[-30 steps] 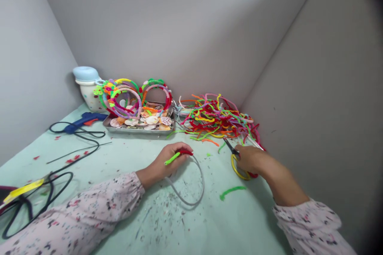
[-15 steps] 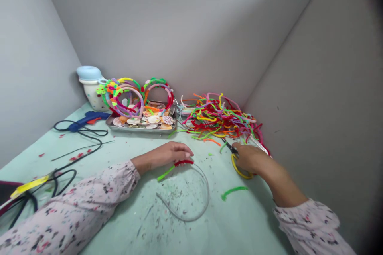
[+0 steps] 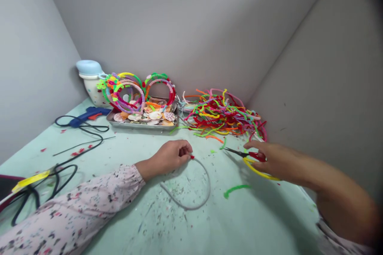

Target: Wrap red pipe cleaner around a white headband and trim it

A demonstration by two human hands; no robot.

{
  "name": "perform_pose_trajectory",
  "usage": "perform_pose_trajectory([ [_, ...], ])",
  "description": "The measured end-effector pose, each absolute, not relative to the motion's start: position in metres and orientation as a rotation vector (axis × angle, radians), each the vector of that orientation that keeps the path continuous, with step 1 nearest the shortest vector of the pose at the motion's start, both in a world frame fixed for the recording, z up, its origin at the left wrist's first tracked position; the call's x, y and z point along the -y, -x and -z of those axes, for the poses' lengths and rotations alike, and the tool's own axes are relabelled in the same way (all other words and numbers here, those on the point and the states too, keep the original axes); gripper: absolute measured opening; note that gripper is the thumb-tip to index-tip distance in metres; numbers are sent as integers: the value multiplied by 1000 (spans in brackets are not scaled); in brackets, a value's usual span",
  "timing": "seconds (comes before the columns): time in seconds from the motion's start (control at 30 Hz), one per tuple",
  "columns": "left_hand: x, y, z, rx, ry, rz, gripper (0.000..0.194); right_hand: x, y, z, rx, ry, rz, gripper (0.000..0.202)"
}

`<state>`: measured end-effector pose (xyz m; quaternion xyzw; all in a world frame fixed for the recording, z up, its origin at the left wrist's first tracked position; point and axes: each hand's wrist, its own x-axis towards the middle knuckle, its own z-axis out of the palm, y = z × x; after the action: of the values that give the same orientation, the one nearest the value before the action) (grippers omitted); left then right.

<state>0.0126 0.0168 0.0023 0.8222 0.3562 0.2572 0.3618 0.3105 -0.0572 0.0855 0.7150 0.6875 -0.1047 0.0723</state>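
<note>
My left hand is pinched on the red-wrapped end of a thin grey headband. Only a small bit of the red wrapping shows beyond my fingertips; the bare hoop curves below and to the right, over the table. In my right hand is a pair of scissors with dark blades and red and yellow handles, the tips pointing left. Below the scissors lies a short green pipe cleaner piece, apart from both hands.
A metal tray of seashells has several colourful wrapped headbands standing in it. Right of it is a heap of pipe cleaners. A blue glue gun, black cords and a blue-lidded cup are at the left. Grey walls enclose the table.
My right hand has lifted the scissors and moved right and nearer. My left hand has closed on the headband's wrapped end, covering most of the red and the green tail.
</note>
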Motion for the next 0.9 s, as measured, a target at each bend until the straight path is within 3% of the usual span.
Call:
perform_pose_trajectory([
  [0.17,-19,-13,3,-1000,-2104,-695,15,68,-273,-99,-2479,-1875,540,47],
  [0.37,-17,-15,3,-1063,-2096,-714,13,76,-240,-77,-2711,-1874,502,42],
  [0.6,-14,-16,-2,-1131,-2115,-716,13,97,-249,-37,-2767,-1942,457,42],
  [0.9,-14,-16,-1,-1142,-2129,-697,13,98,-252,-28,-2799,-1949,457,41],
])
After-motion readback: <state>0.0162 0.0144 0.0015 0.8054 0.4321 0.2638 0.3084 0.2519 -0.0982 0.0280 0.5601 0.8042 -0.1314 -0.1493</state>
